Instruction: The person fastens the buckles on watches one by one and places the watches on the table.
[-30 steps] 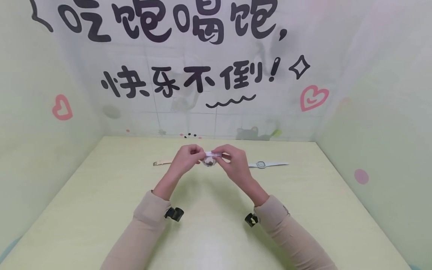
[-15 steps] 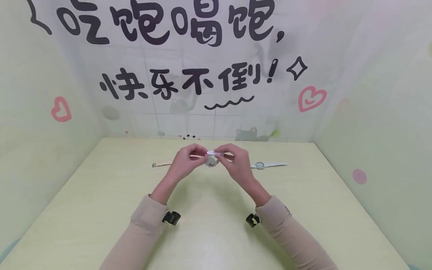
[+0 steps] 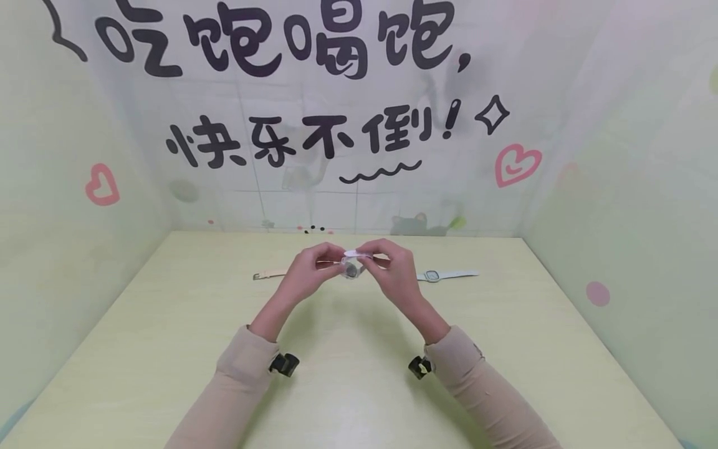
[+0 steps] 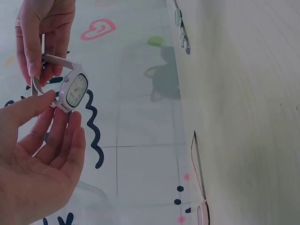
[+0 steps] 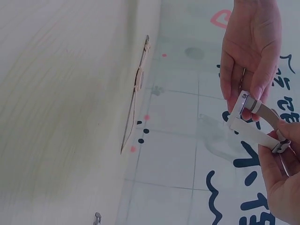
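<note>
Both hands hold a white wristwatch (image 3: pixel 351 270) above the back of the table, its strap bent round into a loop. My left hand (image 3: pixel 308 272) pinches the strap close to the case with thumb and fingertips. At the strap's upper part, my right hand (image 3: pixel 394 269) pinches it between thumb and fingers. The left wrist view shows the pale dial (image 4: pixel 77 90) facing away from the fingers. In the right wrist view, a metal buckle (image 5: pixel 281 146) sits at the right fingertips, partly hidden by them.
A watch with a peach strap (image 3: pixel 272 273) lies on the table to the left, partly behind the left hand. To the right lies a pale blue watch (image 3: pixel 432 275). A printed wall (image 3: pixel 224 199) closes off the table's back edge.
The left fingers have shifted from the strap's top towards the case, and the watch has turned slightly with its loop more open. In the last half second the hands have barely moved.
</note>
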### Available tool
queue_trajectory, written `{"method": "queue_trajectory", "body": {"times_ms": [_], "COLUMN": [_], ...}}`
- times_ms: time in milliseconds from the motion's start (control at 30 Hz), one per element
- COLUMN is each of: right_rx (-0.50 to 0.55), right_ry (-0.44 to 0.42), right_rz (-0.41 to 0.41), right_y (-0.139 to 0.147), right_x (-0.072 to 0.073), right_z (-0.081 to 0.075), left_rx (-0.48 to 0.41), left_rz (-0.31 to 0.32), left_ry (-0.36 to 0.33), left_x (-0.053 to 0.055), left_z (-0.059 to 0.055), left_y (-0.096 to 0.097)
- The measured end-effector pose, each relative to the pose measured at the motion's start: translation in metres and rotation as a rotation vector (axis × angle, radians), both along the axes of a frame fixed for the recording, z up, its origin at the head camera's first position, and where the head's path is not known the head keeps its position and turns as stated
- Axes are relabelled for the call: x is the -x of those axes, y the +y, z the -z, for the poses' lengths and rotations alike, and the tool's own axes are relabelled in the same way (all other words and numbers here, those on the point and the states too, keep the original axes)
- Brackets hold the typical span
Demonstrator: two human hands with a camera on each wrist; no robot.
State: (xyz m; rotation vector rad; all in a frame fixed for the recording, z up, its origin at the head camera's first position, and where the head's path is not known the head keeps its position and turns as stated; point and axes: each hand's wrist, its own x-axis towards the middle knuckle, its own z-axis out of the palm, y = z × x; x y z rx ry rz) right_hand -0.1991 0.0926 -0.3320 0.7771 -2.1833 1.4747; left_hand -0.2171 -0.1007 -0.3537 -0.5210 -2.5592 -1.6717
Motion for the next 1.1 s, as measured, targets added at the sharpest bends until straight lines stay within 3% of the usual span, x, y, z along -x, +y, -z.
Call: {"method": "queue_trajectory", "body": {"times_ms": [500,733,1100], "right_rx": [0.019,-0.006,-0.04], "right_ry": [-0.003,0.002,0.034], "right_rz": [0.0,0.006,-0.017], "right_y": [0.001,0.004,0.006], "right_x": [0.001,0.024,0.027], "right_z": [0.005,0.025,0.025], "left_rx": [-0.018,-0.064,-0.075], "left_rz": [-0.029,-0.057,-0.104], "left_ry": [0.012,0.012,0.031], "left_x": [0.0,0.002,0.001], "left_z": [0.003,0.004,0.0], "left_y": [0.003,0.001,0.0]}}
